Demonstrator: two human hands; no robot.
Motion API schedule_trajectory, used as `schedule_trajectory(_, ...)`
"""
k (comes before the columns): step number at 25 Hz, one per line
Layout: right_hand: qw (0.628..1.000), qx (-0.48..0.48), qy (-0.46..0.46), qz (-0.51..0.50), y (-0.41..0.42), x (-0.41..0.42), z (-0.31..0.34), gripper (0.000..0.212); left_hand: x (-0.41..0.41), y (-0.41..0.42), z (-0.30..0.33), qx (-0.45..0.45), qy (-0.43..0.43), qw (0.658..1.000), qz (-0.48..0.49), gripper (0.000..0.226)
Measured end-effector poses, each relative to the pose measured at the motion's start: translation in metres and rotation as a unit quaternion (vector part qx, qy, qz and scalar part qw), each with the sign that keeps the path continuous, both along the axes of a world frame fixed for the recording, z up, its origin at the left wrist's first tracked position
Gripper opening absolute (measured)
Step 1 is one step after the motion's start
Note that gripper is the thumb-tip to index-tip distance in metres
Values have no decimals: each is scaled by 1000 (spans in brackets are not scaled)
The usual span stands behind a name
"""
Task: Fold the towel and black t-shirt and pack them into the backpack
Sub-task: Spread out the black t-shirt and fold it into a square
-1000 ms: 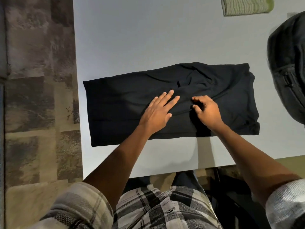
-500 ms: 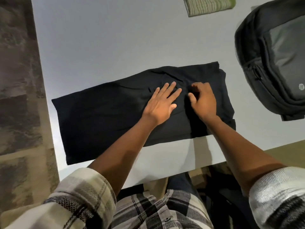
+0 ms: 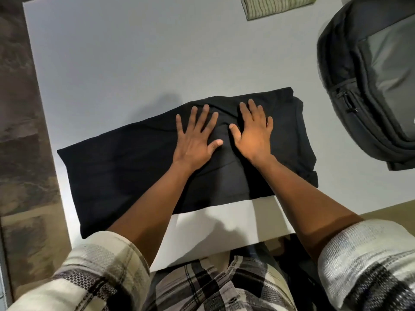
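Note:
The black t-shirt lies on the white table as a long folded strip running left to right near the front edge. My left hand lies flat on its middle with fingers spread. My right hand presses flat beside it, fingers straight, toward the shirt's right part. A folded green striped towel lies at the far edge of the table. The dark backpack lies on the table at the right, partly out of frame.
The table's left edge borders a brown patterned floor. Bare table surface stretches between the t-shirt and the towel. My plaid sleeves and shirt fill the bottom of the view.
My right hand, which was pinching the fabric with curled fingers, now lies flat on the shirt. Both hands have slid farther up the shirt. The view has shifted, showing more of the backpack.

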State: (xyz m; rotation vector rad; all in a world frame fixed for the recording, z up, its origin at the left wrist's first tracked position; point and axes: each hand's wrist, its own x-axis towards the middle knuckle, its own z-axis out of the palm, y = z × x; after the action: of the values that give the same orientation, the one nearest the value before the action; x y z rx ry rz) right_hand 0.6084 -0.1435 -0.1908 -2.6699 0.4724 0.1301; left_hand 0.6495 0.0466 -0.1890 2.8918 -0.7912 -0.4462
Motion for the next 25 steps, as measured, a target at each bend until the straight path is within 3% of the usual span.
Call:
schedule_trajectory(4,993,-92,48,49,-27,-9,-32,68,5,-2,-18,34,14,998,43,80)
schedule_trajectory(10,995,-77,26,50,-99,-21,-27,64,5,-2,-21,37,-8,998,46,81)
schedule_trajectory(14,999,-31,1,21,-39,-13,-12,69,6,-2,-19,53,-5,997,50,80)
schedule_trajectory(17,993,-49,19,109,22,-37,-17,68,5,-2,-21,50,-9,998,45,78)
schedule_trajectory(21,977,-111,14,183,-18,-54,-33,67,6,0,-26,24,-20,999,42,73)
schedule_trajectory(25,985,-43,-11,166,-9,-44,-15,65,-5,3,-21,-56,-48,996,43,64)
